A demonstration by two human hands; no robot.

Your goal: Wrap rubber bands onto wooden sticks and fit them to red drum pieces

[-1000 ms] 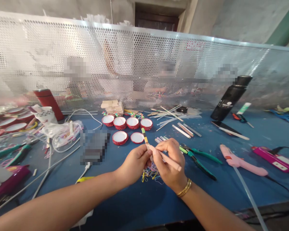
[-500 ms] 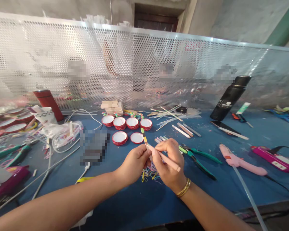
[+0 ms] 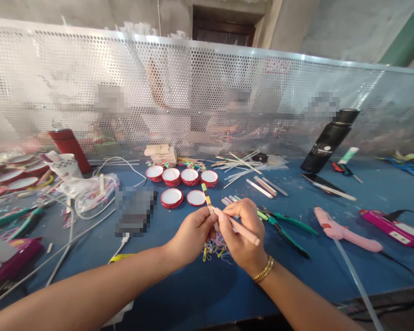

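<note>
Over the blue table, my left hand (image 3: 192, 233) pinches a thin flat stick (image 3: 206, 195) with green, black and yellow bands at its upper end. My right hand (image 3: 245, 253) is closed around a pale pink rod (image 3: 245, 232), whose tip meets the banded stick by my left fingertips. Whether the two press together is hidden by the fingers. Under my hands lies a tangle of coloured cords (image 3: 219, 250). Small red-rimmed drums (image 3: 171, 196) with white tops stand just beyond. Green-handled pliers (image 3: 286, 230) rest right of my right hand.
A pink glue gun (image 3: 345, 232) and a magenta device (image 3: 393, 227) lie at right. A black bottle (image 3: 326, 145) leans behind them. A phone (image 3: 136, 211) with a cable, a patterned cup (image 3: 66, 166) and a red flask (image 3: 71, 149) occupy the left. A perforated metal screen (image 3: 207, 73) runs behind.
My right fingers and the pale pink rod have shifted very slightly along the banded stick. My left hand has stayed almost still.
</note>
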